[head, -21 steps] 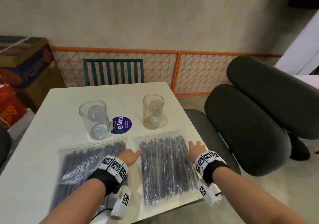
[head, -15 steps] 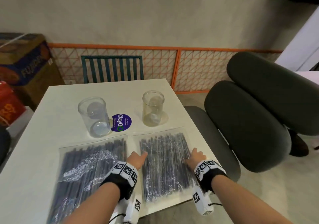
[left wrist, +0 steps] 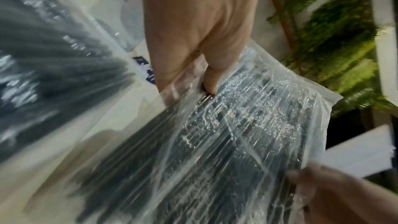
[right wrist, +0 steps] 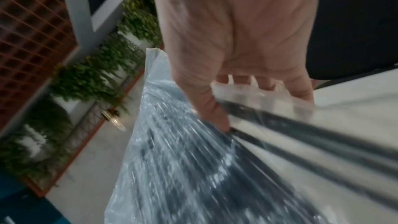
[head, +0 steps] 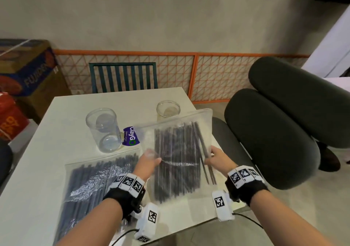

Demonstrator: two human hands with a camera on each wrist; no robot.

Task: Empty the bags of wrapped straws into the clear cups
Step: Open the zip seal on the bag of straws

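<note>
The right-hand clear plastic bag of dark wrapped straws (head: pixel 178 160), which lay flat near the table's right edge half a second ago, is now lifted off the white table (head: pixel 62 117) and tilted up, its far end raised in front of the smaller clear cup (head: pixel 168 109). The left hand (head: pixel 146 163) pinches the bag's left edge, thumb on top; the right hand (head: pixel 217 158) grips its right edge, fingers curled beneath. The second clear bag of dark straws (head: pixel 98 179) still lies flat by the near left edge, with the taller clear cup (head: pixel 103 130) beyond it. The lifted bag covers most of the smaller cup and part of the round purple sticker (head: pixel 130 137). Both wrist views are blurred; whether the bag's mouth is open cannot be told.
</note>
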